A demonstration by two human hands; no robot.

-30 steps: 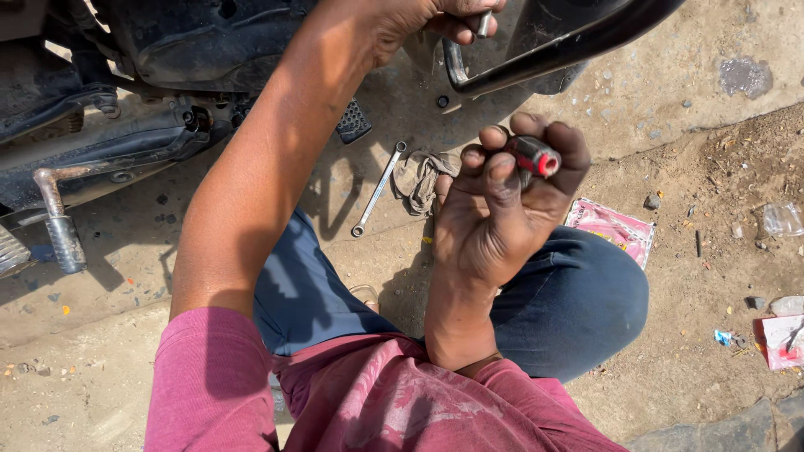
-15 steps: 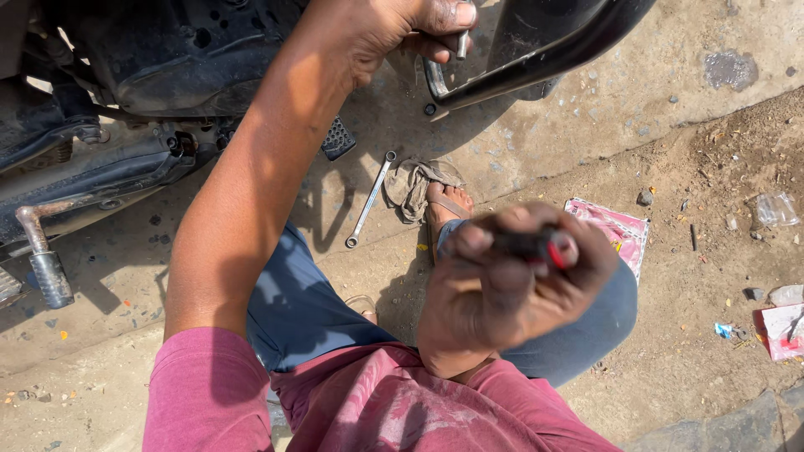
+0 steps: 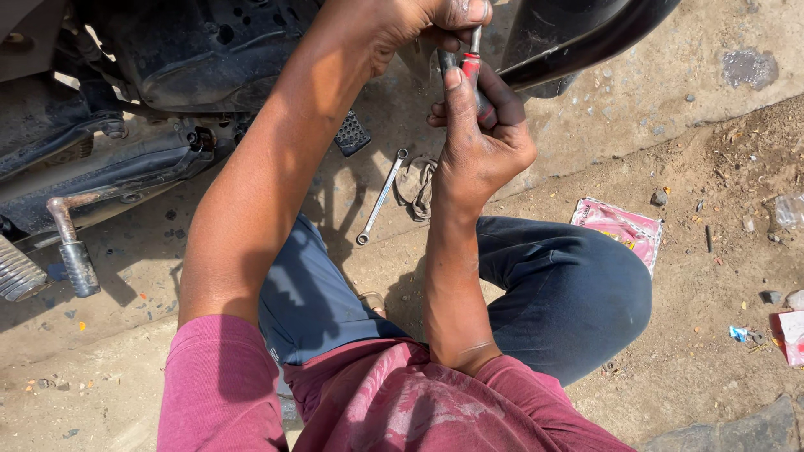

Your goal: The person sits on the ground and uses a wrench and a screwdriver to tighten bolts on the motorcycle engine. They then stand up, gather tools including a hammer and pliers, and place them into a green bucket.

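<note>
right hand: raised near top of view, clenched round red-and-black handle of screwdriver, thumb laid along the handle
screwdriver: upright, metal shaft pointing up into the left hand; held against underside of motorcycle, just beside its black curved panel
left hand: above right hand, fingers pinched shut on the top of the screwdriver shaft; what else it grips, cannot tell
left arm: stretched from lower left up across the motorcycle underside
motorcycle: dark, dusty, fills upper left; black rubber footpeg hangs just below it
kick lever: below and left of motorcycle body, grey metal with ribbed end
wrench: flat on the ground below the motorcycle, slanted, between left arm and right forearm
rag: crumpled, touching or just beside the wrench, right of it
pink wrapper: on the ground well right of the motorcycle, beside person's bent knee
clothing: maroon shirt, dark blue trousers, person crouched
ground: sandy, gritty, small litter at right
</note>
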